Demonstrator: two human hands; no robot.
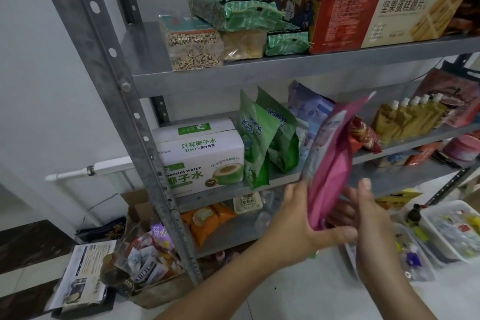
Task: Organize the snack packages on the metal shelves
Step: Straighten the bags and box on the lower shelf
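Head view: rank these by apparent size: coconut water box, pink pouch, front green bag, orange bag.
1. coconut water box
2. pink pouch, nearest the camera, so it probably looks bigger than it is
3. front green bag
4. orange bag, partly hidden; nearly ties with third

Left hand [298, 218] gripping pink pouch [330, 163], metal shelves [259, 70]

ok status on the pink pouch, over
Left hand grips pink pouch at its base. Right hand open beside it. Not yet on middle shelf; green pouches, red packet crowd it.
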